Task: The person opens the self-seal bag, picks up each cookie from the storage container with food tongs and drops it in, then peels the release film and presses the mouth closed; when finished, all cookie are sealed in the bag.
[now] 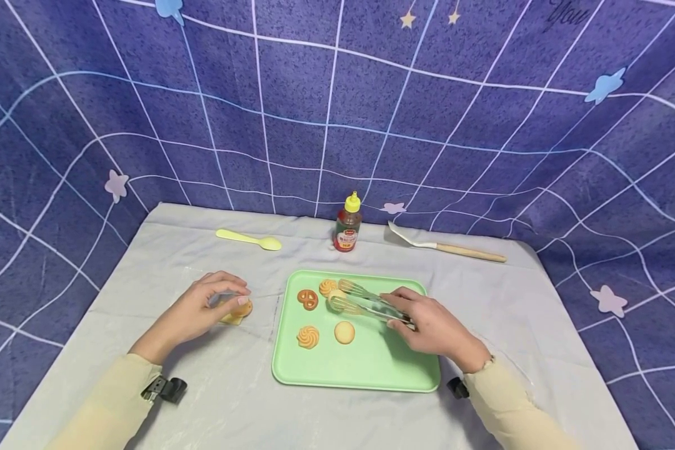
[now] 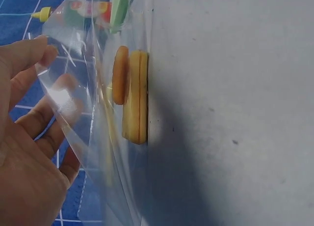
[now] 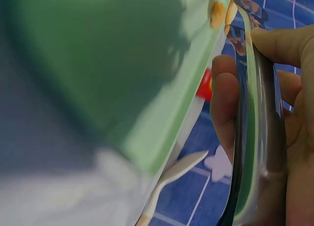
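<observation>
My left hand (image 1: 199, 309) pinches the edge of a clear plastic bag (image 2: 81, 123) at the left of the tray. Inside the bag are a pale square biscuit (image 2: 137, 100) and a browner cookie (image 2: 120, 74). In my right hand (image 1: 435, 325) is a pair of metal tongs (image 3: 267, 132), gripped along the arms. The tong ends are spread about a round cookie (image 1: 335, 299) on the green tray (image 1: 382, 373); whether they touch it I cannot tell. Also on the tray are a pretzel (image 1: 307, 299), two swirl cookies (image 1: 308, 337) and another round cookie (image 1: 344, 332).
Behind the tray stands a sauce bottle (image 1: 347, 230) with a yellow cap. A yellow spoon (image 1: 249, 239) lies at the back left, and a wooden-handled spatula (image 1: 447, 245) at the back right. A blue patterned cloth (image 1: 292, 100) hangs behind the grey-covered table (image 1: 214, 400).
</observation>
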Tool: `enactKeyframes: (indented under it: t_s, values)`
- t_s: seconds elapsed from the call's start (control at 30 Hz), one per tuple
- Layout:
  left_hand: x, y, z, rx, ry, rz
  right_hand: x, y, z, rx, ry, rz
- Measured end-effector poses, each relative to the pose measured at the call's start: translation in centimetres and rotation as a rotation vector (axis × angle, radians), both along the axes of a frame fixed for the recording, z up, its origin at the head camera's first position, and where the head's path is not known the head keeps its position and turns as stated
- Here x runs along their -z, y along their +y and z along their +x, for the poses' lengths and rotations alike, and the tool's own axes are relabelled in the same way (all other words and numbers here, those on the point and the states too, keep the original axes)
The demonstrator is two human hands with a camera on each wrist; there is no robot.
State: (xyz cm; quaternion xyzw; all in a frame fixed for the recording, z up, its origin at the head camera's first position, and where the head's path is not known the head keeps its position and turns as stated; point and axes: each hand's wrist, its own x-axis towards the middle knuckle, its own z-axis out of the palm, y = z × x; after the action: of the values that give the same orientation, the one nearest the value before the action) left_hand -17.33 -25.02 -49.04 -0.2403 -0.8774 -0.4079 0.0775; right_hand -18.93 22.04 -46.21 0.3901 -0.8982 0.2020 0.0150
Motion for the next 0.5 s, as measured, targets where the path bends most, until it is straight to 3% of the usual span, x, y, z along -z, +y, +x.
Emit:
enactKeyframes:
  t_s: [0.5]
  values:
    - [-0.3, -0.1, 0.2, 0.000, -0.004, 0.009, -0.4, -9.2, -0.6, -0.178, -0.040, 0.038]
